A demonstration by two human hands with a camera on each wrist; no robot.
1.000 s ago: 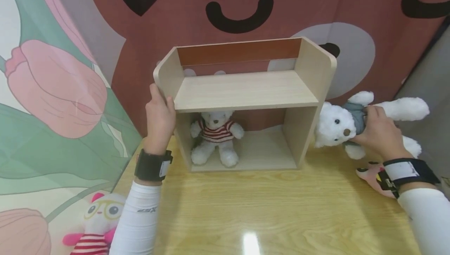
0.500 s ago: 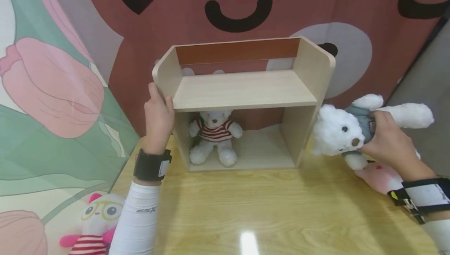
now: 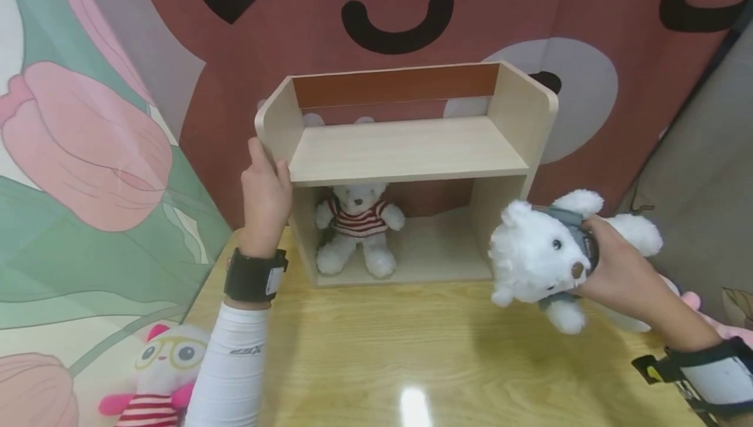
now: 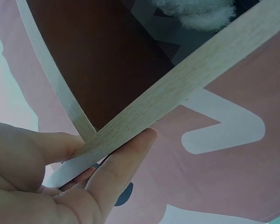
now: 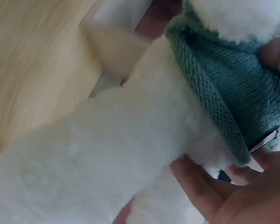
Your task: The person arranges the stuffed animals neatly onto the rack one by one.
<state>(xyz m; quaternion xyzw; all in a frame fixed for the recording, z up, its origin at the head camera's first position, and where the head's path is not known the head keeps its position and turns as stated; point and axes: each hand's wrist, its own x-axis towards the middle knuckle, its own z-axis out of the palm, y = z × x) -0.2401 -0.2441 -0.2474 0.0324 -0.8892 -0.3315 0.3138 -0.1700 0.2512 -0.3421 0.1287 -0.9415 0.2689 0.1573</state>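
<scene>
My left hand grips the left side panel of a small two-tier wooden shelf. In the left wrist view, the thumb and fingers lie on opposite sides of the panel edge. A white teddy bear in a red-and-white striped shirt sits upright at the left of the lower compartment. To the right of the shelf, my right hand holds another white teddy bear sideways by its body, head pointing left. That bear's grey-green knitted sweater shows beneath the fingers in the right wrist view.
The shelf stands on a wooden table against a printed cloth backdrop. A plush toy with yellow glasses is at lower left, partly behind my left sleeve. Something pink shows beyond my right wrist.
My right hand has brought the grey-green-sweatered bear left and toward me, so it now overlaps the shelf's right edge. My left hand keeps its hold on the panel.
</scene>
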